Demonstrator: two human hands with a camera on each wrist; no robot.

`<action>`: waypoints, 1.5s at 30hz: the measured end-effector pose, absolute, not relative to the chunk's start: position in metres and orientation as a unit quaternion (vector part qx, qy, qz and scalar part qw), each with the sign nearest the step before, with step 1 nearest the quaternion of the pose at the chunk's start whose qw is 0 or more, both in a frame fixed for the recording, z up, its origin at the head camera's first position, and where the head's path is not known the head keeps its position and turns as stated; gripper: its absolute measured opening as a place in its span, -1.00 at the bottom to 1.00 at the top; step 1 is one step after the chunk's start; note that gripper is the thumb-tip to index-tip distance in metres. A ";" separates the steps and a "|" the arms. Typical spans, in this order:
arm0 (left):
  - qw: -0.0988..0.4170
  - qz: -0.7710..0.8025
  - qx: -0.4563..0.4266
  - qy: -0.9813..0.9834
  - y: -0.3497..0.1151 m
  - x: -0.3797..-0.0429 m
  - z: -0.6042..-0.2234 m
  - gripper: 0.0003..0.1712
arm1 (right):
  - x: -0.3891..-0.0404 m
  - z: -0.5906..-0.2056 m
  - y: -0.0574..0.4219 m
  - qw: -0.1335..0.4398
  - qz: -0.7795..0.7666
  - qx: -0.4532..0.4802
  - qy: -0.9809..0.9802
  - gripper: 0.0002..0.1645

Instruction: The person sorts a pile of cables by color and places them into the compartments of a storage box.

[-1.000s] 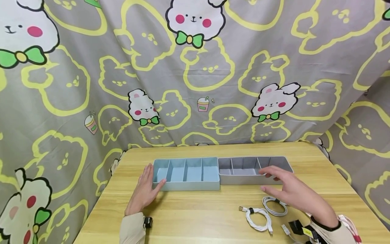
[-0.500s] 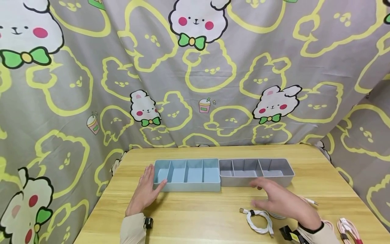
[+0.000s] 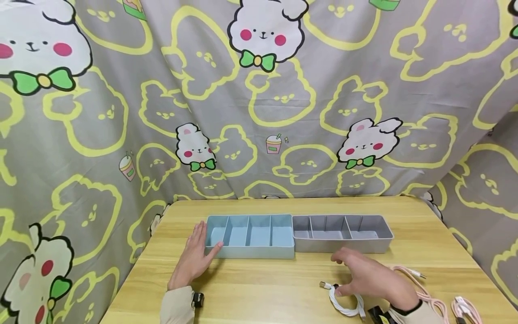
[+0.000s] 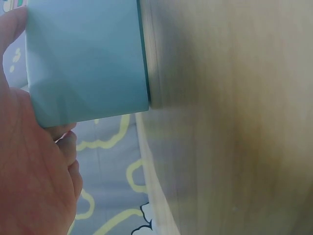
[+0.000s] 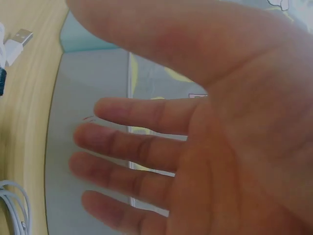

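Note:
My left hand (image 3: 194, 261) rests at the left end of a light blue divided organizer box (image 3: 255, 253). Its fingers lie straight along the end wall, and the thumb reaches the front rim. The left wrist view shows the box's blue end wall (image 4: 88, 63) beside the palm. My right hand (image 3: 370, 274) is over the table in front of a grey divided organizer box (image 3: 344, 246), fingers apart and holding nothing. Under its thumb lies a coiled white USB cable (image 3: 343, 310), partly covered. The right wrist view shows the open palm, a USB plug (image 5: 20, 40) and a grey coiled cable (image 5: 18, 198).
Both boxes stand end to end on the wooden table (image 3: 259, 288). Pink cables (image 3: 425, 294) lie to the right of my right hand, with another pink-and-white coil (image 3: 465, 308) near the right edge. A patterned curtain (image 3: 283, 112) hangs behind and at both sides.
My right hand has come away from the grey box, back toward me and left, over the coiled white cable. The left hand has stayed on the blue box. The view has tilted slightly.

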State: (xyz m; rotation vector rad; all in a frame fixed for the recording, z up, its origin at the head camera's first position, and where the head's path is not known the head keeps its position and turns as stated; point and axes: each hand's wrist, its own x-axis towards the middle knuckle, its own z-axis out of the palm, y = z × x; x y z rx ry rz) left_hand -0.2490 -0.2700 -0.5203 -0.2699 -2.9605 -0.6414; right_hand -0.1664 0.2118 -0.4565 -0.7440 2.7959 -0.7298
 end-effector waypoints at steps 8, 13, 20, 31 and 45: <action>0.049 -0.215 -0.088 -0.972 -0.271 -0.249 -0.521 0.12 | -0.167 -0.464 0.209 0.121 -0.253 -0.227 0.933 -0.19; 0.052 -0.215 -0.089 -0.971 -0.271 -0.250 -0.522 0.11 | -0.168 -0.466 0.205 0.141 -0.245 -0.210 0.936 -0.20; 0.049 -0.218 -0.088 -0.971 -0.269 -0.249 -0.522 0.12 | -0.168 -0.467 0.201 0.187 -0.230 -0.177 0.939 -0.20; 0.046 -0.218 -0.083 -0.971 -0.269 -0.248 -0.520 0.12 | -0.167 -0.470 0.196 0.201 -0.220 -0.181 0.937 -0.24; 0.048 -0.218 -0.085 -0.971 -0.270 -0.250 -0.523 0.13 | -0.167 -0.479 0.190 0.213 -0.199 -0.176 0.940 -0.27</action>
